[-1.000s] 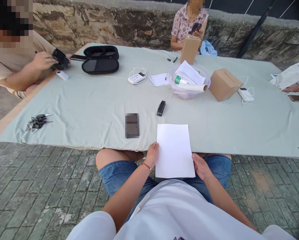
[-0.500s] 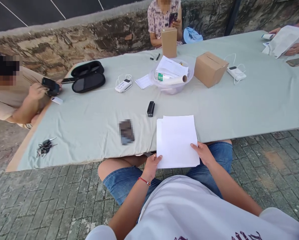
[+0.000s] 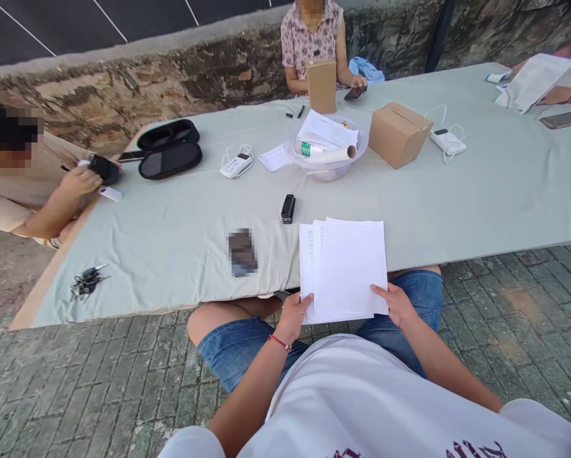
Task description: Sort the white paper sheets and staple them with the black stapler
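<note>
A stack of white paper sheets [image 3: 350, 270] lies between my two hands, over the table's front edge and my lap. Its sheets are fanned sideways, and the lower ones at the left show faint print along their edges. My left hand [image 3: 294, 313] grips the lower left edge, thumb on top and fingers underneath, out of sight. At the lower right edge my right hand [image 3: 394, 303] holds the sheets the same way. A black stapler [image 3: 288, 208] rests on the cloth just beyond the stack's upper left corner.
On the cloth-covered table [image 3: 171, 254] are keys [image 3: 88, 282], a black case [image 3: 171, 159], white power banks, a plastic basin [image 3: 330, 170] of papers and a cardboard box [image 3: 400, 135]. A person [image 3: 309, 38] sits opposite; others sit at the left and right ends.
The top sheets have slid right with my right hand, so the stack is more fanned and printed edges show at left. The person opposite has lowered a phone towards the table.
</note>
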A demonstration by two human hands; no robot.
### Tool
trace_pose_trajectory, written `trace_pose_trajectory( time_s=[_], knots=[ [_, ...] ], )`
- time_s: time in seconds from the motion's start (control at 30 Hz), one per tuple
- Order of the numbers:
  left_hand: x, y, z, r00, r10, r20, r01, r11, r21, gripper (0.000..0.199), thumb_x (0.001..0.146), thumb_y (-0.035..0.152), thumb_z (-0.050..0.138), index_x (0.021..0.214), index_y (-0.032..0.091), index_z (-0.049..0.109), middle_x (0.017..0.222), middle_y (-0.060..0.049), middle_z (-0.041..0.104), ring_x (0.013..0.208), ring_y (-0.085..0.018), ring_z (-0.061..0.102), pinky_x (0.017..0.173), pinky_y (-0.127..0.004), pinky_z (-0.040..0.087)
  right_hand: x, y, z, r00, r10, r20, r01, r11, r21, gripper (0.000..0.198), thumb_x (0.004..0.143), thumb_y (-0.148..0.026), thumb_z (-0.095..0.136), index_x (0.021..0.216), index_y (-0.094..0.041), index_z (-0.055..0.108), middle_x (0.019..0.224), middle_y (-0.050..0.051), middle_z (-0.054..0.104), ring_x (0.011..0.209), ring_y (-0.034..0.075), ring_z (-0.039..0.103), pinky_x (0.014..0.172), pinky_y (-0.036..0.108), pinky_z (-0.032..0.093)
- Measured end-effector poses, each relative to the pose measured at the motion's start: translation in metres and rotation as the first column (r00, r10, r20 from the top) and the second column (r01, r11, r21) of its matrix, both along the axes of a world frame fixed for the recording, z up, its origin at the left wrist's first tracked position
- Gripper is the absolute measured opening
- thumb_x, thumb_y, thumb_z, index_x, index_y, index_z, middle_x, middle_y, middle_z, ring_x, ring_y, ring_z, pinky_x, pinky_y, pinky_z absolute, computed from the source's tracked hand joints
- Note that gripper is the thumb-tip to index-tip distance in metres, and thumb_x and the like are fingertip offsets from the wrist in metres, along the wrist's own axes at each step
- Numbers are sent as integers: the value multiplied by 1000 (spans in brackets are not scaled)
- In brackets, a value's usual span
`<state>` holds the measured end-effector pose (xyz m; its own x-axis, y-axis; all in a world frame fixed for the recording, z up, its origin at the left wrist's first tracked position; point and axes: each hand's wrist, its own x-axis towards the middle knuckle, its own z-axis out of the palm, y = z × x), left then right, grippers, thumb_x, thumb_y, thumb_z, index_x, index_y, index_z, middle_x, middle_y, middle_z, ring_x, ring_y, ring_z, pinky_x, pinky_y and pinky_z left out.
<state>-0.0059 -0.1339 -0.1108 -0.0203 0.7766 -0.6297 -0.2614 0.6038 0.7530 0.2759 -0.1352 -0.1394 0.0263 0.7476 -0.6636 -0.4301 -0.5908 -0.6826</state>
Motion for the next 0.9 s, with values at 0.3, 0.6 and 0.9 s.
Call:
trace_pose_trajectory(
  time_s=[0.3,0.6,0.9],
  knots=[
    [4,-2,-4,982,136,134,-130,990,-56,43,69,47,78,94,12,72,99,-15,74,92,-28,70,88,-41,54,-7,1,2,981,126,-151,-130,991,-22,32,72,-34,79,98,-17,72,108,12,73,94,27,72,83,37,61],
    [-18,-1,-2,995,3,98,-6,1000,30,48,60,36,81,99,11,66,85,-10,74,78,-25,69,71,-34,52,0,5,-6,996,63,62,-63,998,-1,38,64,-24,84,99,-15,73,105,10,75,94,24,72,86,32,59],
    [-5,-5,-17,977,106,-187,-78,986,150,41,70,32,71,103,22,49,61,5,61,49,-11,52,50,-21,37,37,17,20,992,-124,-4,124,992,-29,34,64,-13,81,96,-20,72,102,6,75,83,21,74,66,26,63]
  ],
)
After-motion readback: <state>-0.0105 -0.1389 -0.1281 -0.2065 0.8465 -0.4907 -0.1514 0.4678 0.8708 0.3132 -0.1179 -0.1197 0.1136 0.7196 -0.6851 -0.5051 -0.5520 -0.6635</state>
